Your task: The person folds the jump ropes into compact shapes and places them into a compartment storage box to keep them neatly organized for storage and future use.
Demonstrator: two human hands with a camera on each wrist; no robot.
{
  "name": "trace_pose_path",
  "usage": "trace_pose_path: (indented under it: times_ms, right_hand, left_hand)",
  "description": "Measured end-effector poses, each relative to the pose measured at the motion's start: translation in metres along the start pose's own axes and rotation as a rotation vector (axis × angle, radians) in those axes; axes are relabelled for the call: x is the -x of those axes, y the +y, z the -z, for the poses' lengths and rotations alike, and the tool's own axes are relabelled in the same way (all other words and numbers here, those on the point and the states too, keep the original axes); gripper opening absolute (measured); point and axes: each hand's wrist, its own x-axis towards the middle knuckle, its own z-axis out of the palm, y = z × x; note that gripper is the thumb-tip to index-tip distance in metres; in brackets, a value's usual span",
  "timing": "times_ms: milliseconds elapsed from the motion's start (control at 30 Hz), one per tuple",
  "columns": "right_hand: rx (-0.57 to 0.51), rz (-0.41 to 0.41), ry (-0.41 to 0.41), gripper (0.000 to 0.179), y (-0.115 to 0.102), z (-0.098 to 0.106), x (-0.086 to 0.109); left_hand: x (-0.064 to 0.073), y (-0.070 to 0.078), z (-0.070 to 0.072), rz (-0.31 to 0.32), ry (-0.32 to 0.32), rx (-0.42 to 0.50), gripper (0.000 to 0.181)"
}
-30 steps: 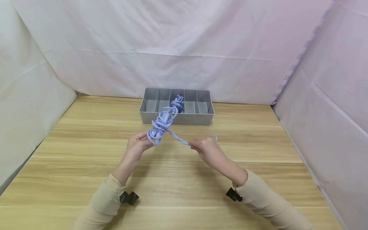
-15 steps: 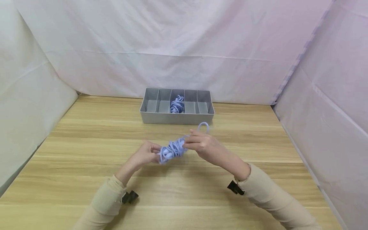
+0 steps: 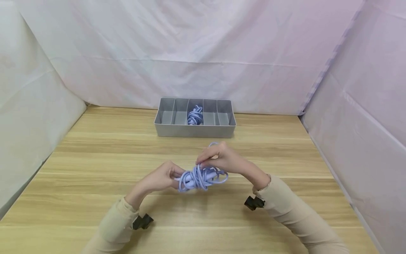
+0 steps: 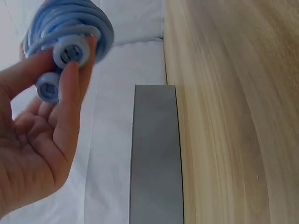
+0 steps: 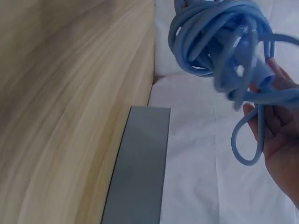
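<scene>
A light-blue jump rope (image 3: 199, 179), its cord wound round two handles, is held above the table in front of the person. My left hand (image 3: 162, 176) pinches the handle ends at the bundle's left; the left wrist view shows two round handle ends (image 4: 71, 51) between thumb and fingers. From above right, my right hand (image 3: 223, 158) pinches the cord at the top of the wraps. A loose loop of cord (image 5: 246, 161) hangs by the right fingers in the right wrist view. Another wound blue rope (image 3: 195, 116) lies in the middle compartment of the grey divided tray (image 3: 196, 132).
Behind the hands, the tray stands near the back edge of the wooden table (image 3: 285, 158). White cloth (image 3: 203, 42) closes off the back and both sides. A small black device (image 3: 142, 221) sits on the left sleeve, and another (image 3: 254, 203) on the right.
The left hand has brought the rope bundle down and to the right, turning it nearly level. The right hand, earlier pulling out a length of cord, has come in to the wraps, winding the cord round.
</scene>
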Motion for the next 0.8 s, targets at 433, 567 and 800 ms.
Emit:
trace_pose_path:
  times_ms: [433,567,800]
  right_hand:
    - [-0.458,-0.317,0.184,0.018,-0.01,-0.011,0.001]
    - [-0.504,-0.396,0.265,0.028,-0.002,-0.015,0.004]
    - [-0.397,-0.648,0.294,0.019,0.008,-0.022,0.015]
  left_hand:
    - [0.003,0.0,-0.01,-0.241,-0.163,0.406,0.034]
    - [0.002,-0.006,-0.011,-0.148,-0.115,0.46,0.04]
    - [0.001,-0.01,-0.013,-0.109,-0.061,0.524,0.031]
